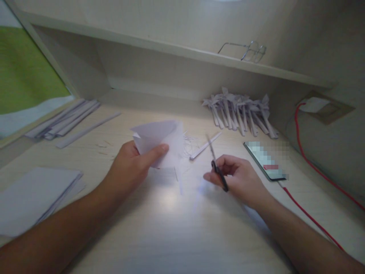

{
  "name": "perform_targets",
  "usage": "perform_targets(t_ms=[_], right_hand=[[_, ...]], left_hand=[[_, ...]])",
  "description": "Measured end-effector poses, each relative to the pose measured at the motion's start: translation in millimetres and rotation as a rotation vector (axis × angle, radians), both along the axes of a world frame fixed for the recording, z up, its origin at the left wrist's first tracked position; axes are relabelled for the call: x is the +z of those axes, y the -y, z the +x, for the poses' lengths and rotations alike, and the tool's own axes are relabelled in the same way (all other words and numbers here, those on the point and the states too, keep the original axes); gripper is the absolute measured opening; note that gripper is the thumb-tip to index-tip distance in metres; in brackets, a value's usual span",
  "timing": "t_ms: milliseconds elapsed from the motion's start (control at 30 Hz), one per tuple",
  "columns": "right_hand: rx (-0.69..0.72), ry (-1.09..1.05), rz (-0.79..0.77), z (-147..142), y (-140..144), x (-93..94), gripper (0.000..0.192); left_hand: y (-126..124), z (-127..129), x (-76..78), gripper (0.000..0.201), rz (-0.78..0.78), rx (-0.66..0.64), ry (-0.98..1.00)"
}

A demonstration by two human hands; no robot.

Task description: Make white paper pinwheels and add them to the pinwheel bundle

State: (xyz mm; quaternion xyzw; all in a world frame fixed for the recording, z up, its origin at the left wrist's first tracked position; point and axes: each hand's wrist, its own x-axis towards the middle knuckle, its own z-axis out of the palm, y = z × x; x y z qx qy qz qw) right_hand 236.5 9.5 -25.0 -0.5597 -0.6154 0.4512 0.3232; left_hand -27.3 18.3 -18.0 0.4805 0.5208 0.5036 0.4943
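My left hand grips a folded piece of white paper, thumb on the near face and fingers hidden behind it. To the right, my right hand is closed around the black handles of a pair of scissors. The blades point up and away, apart from the paper. Thin paper strips lie on the table just beyond the folded paper, and one narrow strip shows below its edge. A slim rolled paper stick rests between the two hands, farther back.
Several paper pinwheels on paper sticks lie at the back right. Rolled paper strips and a stack of paper sheets are on the left. A phone with a red cable sits at right. Eyeglasses rest on the shelf.
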Motion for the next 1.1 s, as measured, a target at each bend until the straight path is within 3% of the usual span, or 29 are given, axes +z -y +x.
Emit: perform_targets(t_ms=[67, 167, 300, 367, 467, 633, 733, 867, 1100], right_hand=[[-0.072, -0.108, 0.124, 0.2, -0.2, 5.0, 0.034], [-0.031, -0.235, 0.161, -3.1, 4.5, 7.7, 0.035], [0.024, -0.242, 0.111, -9.8, 13.0, 5.5, 0.031], [0.005, -0.227, 0.105, -11.5, 14.9, 4.1, 0.031], [-0.029, -0.260, 0.083, -12.5, 14.6, 1.0, 0.034], [-0.084, -0.287, 0.079, -17.1, 13.5, -6.4, 0.035], [-0.122, -0.254, 0.133, -21.0, 15.7, -9.3, 0.032], [-0.118, -0.198, 0.220, -23.2, 20.9, -12.8, 0.030], [-0.019, -0.192, 0.177, -21.2, 21.3, -8.8, 0.031]], left_hand=[[3.1, 3.8, 1.5, 0.021, -0.070, -0.159, -0.105], [11.4, 11.3, 2.5, 0.016, -0.181, -0.469, -0.203], [18.1, 18.1, 4.9, 0.013, -0.198, -0.621, -0.231], [16.7, 18.4, 6.2, 0.014, -0.171, -0.598, -0.239], [11.9, 16.6, 5.8, 0.014, -0.134, -0.443, -0.209], [9.1, 17.6, -2.3, 0.039, -0.089, -0.215, 0.209], [11.5, 20.2, -7.5, 0.038, -0.122, -0.248, 0.308], [15.0, 21.0, -7.8, 0.024, -0.193, -0.403, 0.166], [12.0, 15.2, -1.9, 0.023, -0.105, -0.288, 0.014]])
